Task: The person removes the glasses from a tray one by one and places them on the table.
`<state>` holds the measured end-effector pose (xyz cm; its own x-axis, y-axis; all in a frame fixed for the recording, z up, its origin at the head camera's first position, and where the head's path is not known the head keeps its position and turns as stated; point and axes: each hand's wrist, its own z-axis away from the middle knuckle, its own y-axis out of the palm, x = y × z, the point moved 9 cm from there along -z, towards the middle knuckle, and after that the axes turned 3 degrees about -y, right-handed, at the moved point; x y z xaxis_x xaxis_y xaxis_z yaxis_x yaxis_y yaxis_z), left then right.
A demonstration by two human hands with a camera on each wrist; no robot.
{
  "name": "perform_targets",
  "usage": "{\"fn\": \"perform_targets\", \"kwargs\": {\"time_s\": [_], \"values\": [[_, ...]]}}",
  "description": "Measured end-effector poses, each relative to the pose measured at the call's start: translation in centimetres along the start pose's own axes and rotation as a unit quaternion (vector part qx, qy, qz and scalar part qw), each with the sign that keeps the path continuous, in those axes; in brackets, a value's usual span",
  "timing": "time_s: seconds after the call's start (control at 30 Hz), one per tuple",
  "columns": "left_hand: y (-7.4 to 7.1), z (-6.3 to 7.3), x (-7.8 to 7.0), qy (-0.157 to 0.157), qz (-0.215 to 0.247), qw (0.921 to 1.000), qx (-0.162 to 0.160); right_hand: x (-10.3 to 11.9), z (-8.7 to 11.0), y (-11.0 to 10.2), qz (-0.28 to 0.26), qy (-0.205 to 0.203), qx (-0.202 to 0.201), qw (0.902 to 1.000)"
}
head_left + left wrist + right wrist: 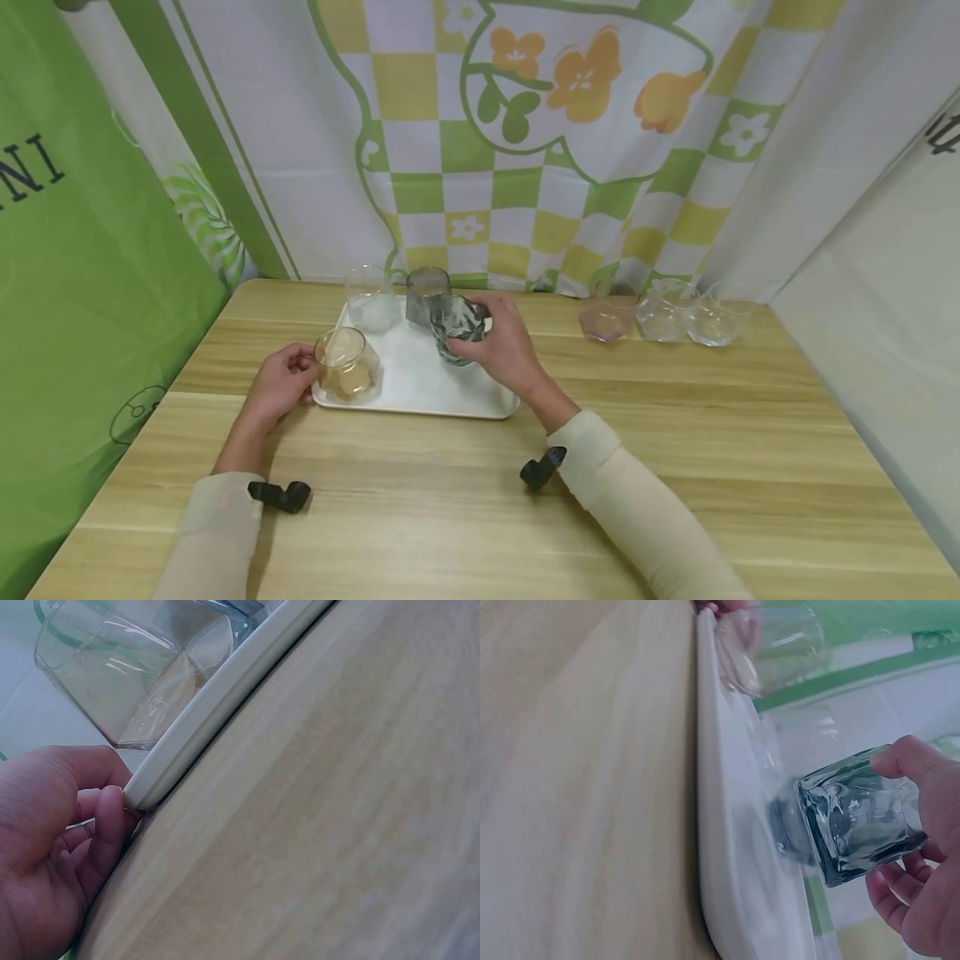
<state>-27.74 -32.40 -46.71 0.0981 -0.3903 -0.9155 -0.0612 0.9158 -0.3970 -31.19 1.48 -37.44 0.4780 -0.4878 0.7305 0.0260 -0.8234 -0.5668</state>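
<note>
My right hand [510, 350] grips a dark grey-green drinking glass [862, 814] by its sides, thumb on one side and fingers on the other. In the right wrist view this glass is tilted, close over the white tray [420, 396]. At the tray's front left corner, my left hand [279, 385] pinches the rim, as the left wrist view shows. An amber-tinted glass [349, 375] stands on the tray right beside that hand. Along the tray's back are a clear glass [371, 310] and a smoky grey glass [424, 293], partly behind the held one.
To the right, near the table's back edge, a pinkish glass [606, 320] stands in a row with two clear glasses [663, 318]. The wooden table [420, 500] reaches back to a patterned curtain [517, 192]. Green cloth [90, 275] hangs at the left.
</note>
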Motion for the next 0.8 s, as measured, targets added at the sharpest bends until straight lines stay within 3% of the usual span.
{"fn": "perform_targets", "kwargs": {"time_s": [0.47, 0.8], "values": [[0.0, 0.0, -0.1, 0.007, 0.003, 1.0000, -0.004, -3.8, 0.1, -5.4, -0.010, 0.060, -0.068, 0.9959], [0.0, -0.3, 0.5, -0.005, 0.006, 1.0000, 0.002, -6.1, -0.2, -8.3, 0.016, 0.056, -0.104, 0.9929]]}}
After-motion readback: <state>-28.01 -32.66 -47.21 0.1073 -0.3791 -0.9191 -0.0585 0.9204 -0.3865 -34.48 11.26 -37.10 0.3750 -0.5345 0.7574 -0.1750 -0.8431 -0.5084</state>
